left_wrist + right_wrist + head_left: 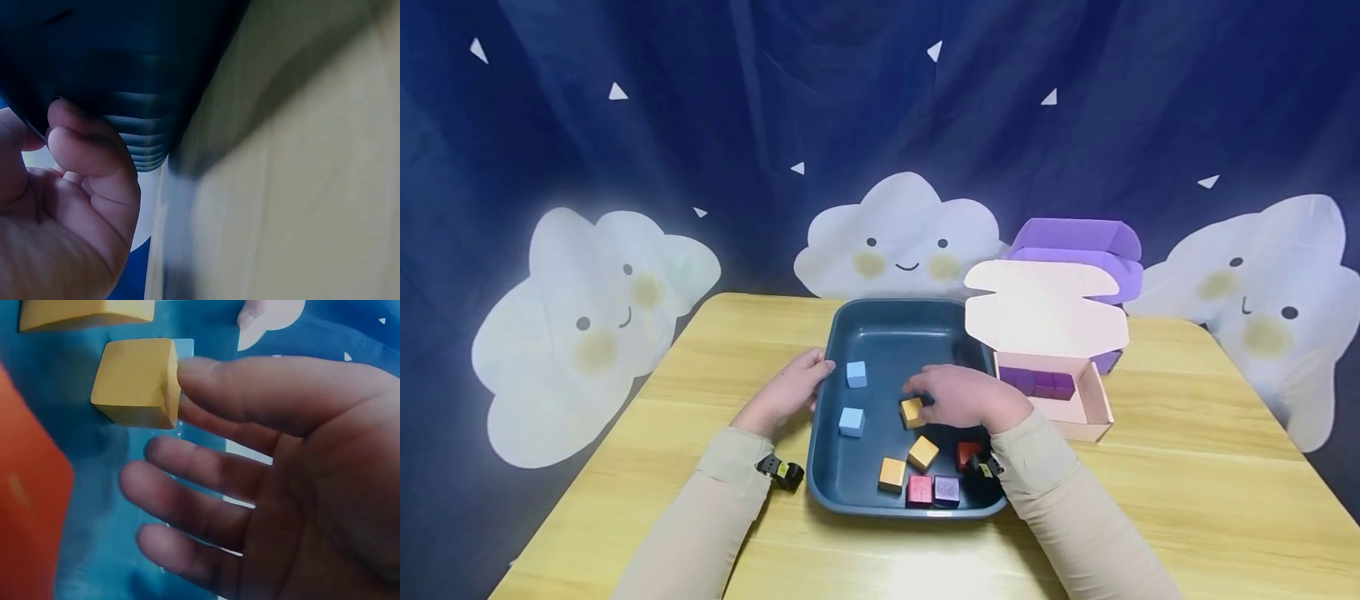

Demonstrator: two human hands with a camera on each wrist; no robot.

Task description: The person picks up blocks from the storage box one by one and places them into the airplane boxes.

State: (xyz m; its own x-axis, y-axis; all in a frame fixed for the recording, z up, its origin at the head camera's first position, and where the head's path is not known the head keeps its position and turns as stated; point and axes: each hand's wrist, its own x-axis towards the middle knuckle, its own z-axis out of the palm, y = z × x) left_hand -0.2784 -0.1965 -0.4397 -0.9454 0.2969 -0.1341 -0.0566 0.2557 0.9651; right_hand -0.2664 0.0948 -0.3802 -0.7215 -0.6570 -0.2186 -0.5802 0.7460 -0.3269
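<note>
My left hand grips the left rim of a dark blue tray, thumb over the edge and fingers curled beneath it, as the left wrist view shows. Inside the tray, my right hand reaches over a yellow cube. In the right wrist view the thumb is right at this cube's side, while the other fingers spread loosely. Two more yellow cubes lie nearer the front, one tilted and one squarer. Light blue cubes sit along the tray's left side.
A red-pink cube, a purple cube and a red cube lie at the tray's front. Right of it stands an open pale pink box with purple cubes inside. An open purple box stands behind.
</note>
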